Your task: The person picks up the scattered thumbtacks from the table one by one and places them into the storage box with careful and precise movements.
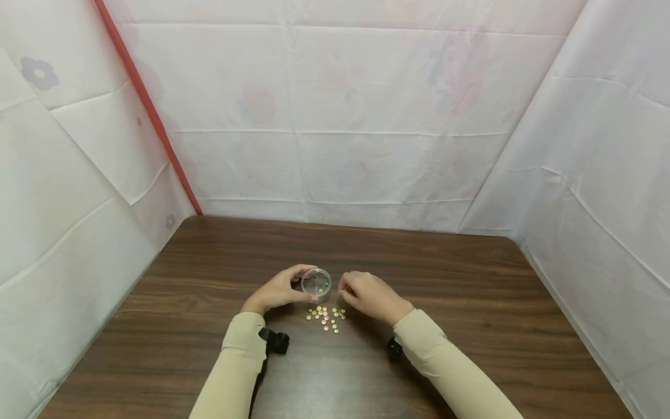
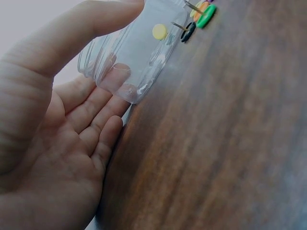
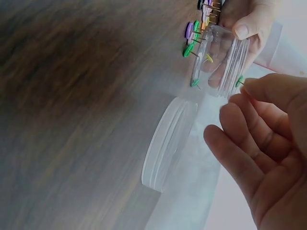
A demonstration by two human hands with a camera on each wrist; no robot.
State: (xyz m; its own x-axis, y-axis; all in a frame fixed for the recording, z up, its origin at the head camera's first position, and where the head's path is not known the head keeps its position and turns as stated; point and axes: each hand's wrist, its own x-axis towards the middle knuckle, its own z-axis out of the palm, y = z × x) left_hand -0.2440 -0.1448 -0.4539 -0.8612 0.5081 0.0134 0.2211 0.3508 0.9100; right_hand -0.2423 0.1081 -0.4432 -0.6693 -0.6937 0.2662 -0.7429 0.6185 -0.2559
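A clear plastic jar (image 1: 316,284) stands on the table, its mouth uncovered. My left hand (image 1: 282,289) holds it from the side, thumb at the near wall and fingers round the back. Inside lie a yellow thumbtack (image 3: 209,58) and a green thumbtack (image 3: 195,83). Between thumb and index finger, my right hand (image 1: 373,295) pinches another green thumbtack (image 3: 239,81) at the jar's rim; its other fingers are loosely bent. Several loose thumbtacks (image 1: 326,318) in mixed colours lie in front of the jar, heads down and pins up in the right wrist view.
A clear round lid (image 3: 168,143) lies on the table near the right hand; in the head view I cannot make it out. The brown wooden table (image 1: 445,262) meets a white curtain (image 1: 345,169) at the back, with more curtain at both sides.
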